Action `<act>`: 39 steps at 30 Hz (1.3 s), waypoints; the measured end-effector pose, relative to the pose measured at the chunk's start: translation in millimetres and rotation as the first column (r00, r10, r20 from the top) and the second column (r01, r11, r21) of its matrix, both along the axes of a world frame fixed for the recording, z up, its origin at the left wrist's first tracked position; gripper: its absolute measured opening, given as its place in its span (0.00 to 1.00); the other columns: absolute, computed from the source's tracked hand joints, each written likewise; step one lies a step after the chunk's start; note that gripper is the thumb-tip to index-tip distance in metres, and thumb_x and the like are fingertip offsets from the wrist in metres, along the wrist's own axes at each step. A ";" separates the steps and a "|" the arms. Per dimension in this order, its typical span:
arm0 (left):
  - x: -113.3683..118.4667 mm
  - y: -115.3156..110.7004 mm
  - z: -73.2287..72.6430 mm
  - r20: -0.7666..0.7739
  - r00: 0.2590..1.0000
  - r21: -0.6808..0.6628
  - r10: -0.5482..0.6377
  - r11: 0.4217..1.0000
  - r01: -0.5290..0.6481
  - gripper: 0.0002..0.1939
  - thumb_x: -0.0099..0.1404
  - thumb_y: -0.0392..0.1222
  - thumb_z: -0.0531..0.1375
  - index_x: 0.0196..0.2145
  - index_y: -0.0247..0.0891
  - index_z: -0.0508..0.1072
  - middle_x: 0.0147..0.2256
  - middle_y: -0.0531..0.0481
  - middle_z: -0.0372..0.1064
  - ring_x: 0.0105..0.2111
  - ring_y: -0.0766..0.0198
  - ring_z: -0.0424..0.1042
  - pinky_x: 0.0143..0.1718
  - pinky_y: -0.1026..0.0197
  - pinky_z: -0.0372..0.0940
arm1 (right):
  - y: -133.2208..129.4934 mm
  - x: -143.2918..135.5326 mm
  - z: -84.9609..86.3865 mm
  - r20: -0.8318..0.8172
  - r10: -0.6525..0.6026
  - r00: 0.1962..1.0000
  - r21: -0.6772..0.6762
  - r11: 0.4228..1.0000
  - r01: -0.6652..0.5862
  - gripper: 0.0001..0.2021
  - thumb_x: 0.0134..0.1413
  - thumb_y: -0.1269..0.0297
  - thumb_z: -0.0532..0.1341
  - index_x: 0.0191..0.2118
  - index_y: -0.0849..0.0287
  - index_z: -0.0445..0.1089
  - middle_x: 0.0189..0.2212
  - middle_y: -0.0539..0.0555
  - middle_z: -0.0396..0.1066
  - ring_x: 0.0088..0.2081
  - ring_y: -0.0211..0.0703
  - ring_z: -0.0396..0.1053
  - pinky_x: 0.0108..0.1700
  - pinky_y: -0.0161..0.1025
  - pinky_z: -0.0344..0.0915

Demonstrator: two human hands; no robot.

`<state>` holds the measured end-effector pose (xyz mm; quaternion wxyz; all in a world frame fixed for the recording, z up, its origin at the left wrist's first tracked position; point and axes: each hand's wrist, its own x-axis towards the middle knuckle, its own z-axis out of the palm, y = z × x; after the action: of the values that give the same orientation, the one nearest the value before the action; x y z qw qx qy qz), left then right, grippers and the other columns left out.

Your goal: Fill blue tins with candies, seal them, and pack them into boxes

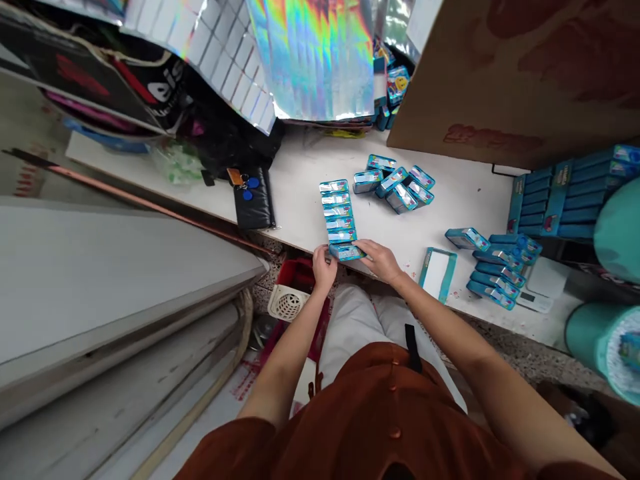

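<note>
A column of several small blue boxes stands on the white table, reaching to its front edge. At the near end of the column, the last blue box is tilted a little and held between both hands. My left hand grips its left end, fingers closed round the corner. My right hand pinches its right end with thumb and fingers. To the right behind the column lies a loose group of several similar blue boxes.
On the white table are a black wallet with keys, a flat open carton and more blue boxes at right. A large cardboard box and shiny holographic sheets stand behind. Teal tubs stand far right.
</note>
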<state>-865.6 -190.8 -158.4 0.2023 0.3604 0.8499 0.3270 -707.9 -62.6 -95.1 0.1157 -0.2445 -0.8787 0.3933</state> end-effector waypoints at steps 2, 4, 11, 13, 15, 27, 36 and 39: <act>4.1 5.6 -9.4 0.095 0.979 0.008 0.180 0.983 -0.182 0.09 0.57 0.33 0.54 0.37 0.36 0.69 0.37 0.44 0.68 0.40 0.59 0.69 0.43 0.57 0.65 | -4.9 -0.1 -2.6 0.011 -0.024 1.000 0.018 1.000 0.024 0.22 0.58 0.71 0.54 0.58 0.54 0.61 0.54 0.56 0.67 0.55 0.44 0.66 0.57 0.44 0.65; 11.1 10.0 -16.7 0.189 0.922 -0.004 0.338 0.939 -0.343 0.08 0.56 0.32 0.55 0.35 0.36 0.70 0.31 0.49 0.67 0.31 0.64 0.68 0.37 0.60 0.65 | -11.6 1.7 -5.7 0.004 -0.065 0.998 0.045 0.997 0.065 0.21 0.58 0.71 0.53 0.57 0.55 0.61 0.53 0.57 0.68 0.55 0.44 0.65 0.57 0.44 0.64; 34.4 16.4 -23.6 0.373 0.795 0.109 0.479 0.828 -0.550 0.10 0.60 0.35 0.57 0.40 0.32 0.72 0.36 0.45 0.67 0.29 0.67 0.69 0.33 0.63 0.67 | -22.4 -2.9 -12.5 0.066 -0.158 0.985 0.145 0.979 0.147 0.18 0.59 0.70 0.52 0.54 0.59 0.63 0.49 0.61 0.69 0.52 0.46 0.67 0.55 0.44 0.65; 36.7 16.2 -24.4 0.382 0.791 0.142 0.479 0.815 -0.562 0.11 0.60 0.33 0.57 0.42 0.32 0.72 0.38 0.44 0.67 0.32 0.65 0.71 0.36 0.62 0.68 | -19.8 -8.6 -10.8 0.108 -0.112 0.988 0.167 0.982 0.093 0.19 0.58 0.70 0.52 0.55 0.60 0.63 0.49 0.61 0.69 0.52 0.46 0.66 0.54 0.43 0.65; 37.2 16.0 -25.4 0.389 0.796 0.156 0.464 0.819 -0.553 0.12 0.60 0.32 0.56 0.42 0.33 0.72 0.39 0.43 0.67 0.33 0.65 0.72 0.37 0.62 0.69 | -15.9 -12.8 -7.2 0.160 -0.077 0.984 0.200 0.979 0.044 0.19 0.58 0.71 0.52 0.55 0.60 0.63 0.49 0.60 0.69 0.51 0.46 0.66 0.52 0.41 0.66; 51.6 24.3 -22.3 0.263 0.820 0.155 0.508 0.817 -0.556 0.19 0.70 0.43 0.47 0.48 0.32 0.73 0.39 0.40 0.64 0.43 0.58 0.68 0.49 0.57 0.64 | 1.0 -32.4 32.4 0.596 -0.034 0.803 0.367 0.900 -0.234 0.20 0.60 0.69 0.52 0.57 0.61 0.61 0.45 0.60 0.66 0.40 0.47 0.65 0.38 0.38 0.61; 64.8 34.4 -21.4 0.308 0.758 0.135 0.575 0.762 -0.633 0.21 0.71 0.44 0.45 0.50 0.31 0.71 0.43 0.38 0.62 0.46 0.57 0.67 0.53 0.56 0.61 | 0.6 -61.9 41.0 0.692 0.004 0.722 0.343 0.878 -0.333 0.15 0.64 0.69 0.45 0.50 0.64 0.63 0.42 0.62 0.65 0.37 0.46 0.65 0.37 0.39 0.59; 64.9 32.9 -20.8 0.325 0.749 0.121 0.577 0.760 -0.638 0.21 0.71 0.45 0.45 0.49 0.31 0.70 0.44 0.37 0.62 0.47 0.57 0.67 0.54 0.55 0.60 | -2.6 -66.1 31.5 0.684 0.032 0.729 0.326 0.881 -0.344 0.14 0.65 0.69 0.44 0.48 0.64 0.63 0.42 0.63 0.66 0.38 0.46 0.66 0.38 0.39 0.60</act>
<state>-800.7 -157.8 -179.2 0.1551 0.0351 0.8425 0.5147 -774.1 -65.2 -63.6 -0.1929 -0.2428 -0.9468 0.0865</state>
